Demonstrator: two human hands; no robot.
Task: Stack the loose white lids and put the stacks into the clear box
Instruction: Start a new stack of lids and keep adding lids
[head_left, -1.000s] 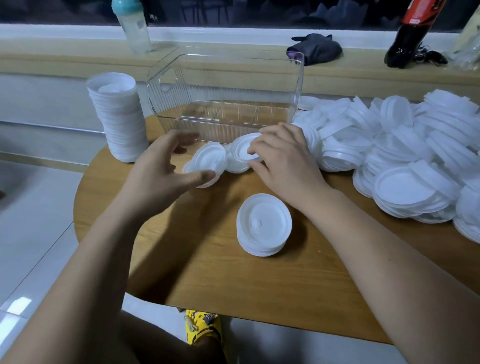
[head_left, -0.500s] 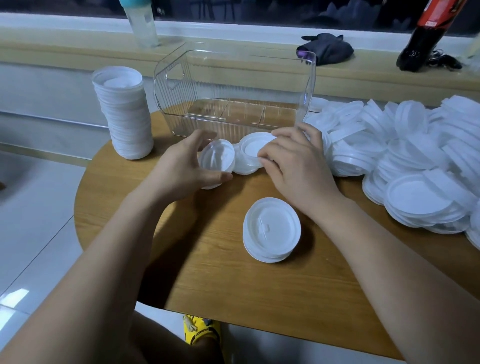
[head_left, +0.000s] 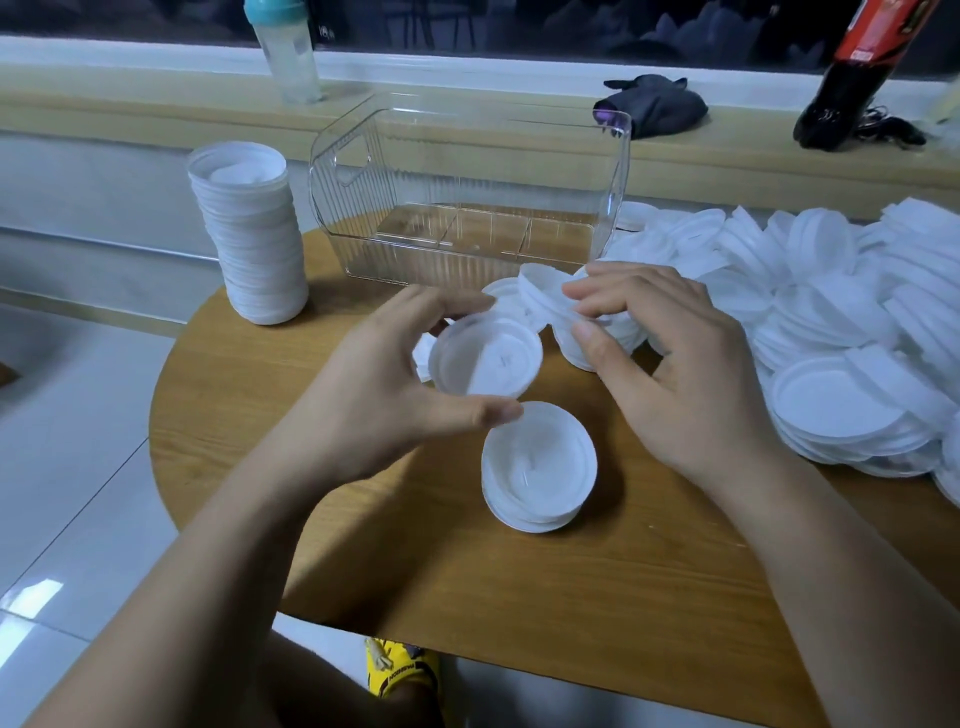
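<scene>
My left hand (head_left: 384, 395) grips a white lid (head_left: 488, 358) between thumb and fingers, lifted just above and behind a short stack of lids (head_left: 537, 467) on the round wooden table (head_left: 571, 582). My right hand (head_left: 670, 374) pinches a few tilted white lids (head_left: 550, 291) at the near edge of the big loose pile (head_left: 841, 322) on the right. The clear box (head_left: 467, 192) stands behind both hands with nothing inside it. A tall finished stack of lids (head_left: 249, 234) stands at the table's left rear.
A ledge behind the table carries a teal-capped bottle (head_left: 285, 52), a dark cloth bundle (head_left: 654, 104) and a dark bottle with a red label (head_left: 852, 78). Pale tiled floor lies to the left. A yellow shoe (head_left: 400, 670) shows below the table's front edge.
My left hand picked a lid off the table and brought it nearer, over the short stack. My right hand lifted a few lids up on edge at the pile.
</scene>
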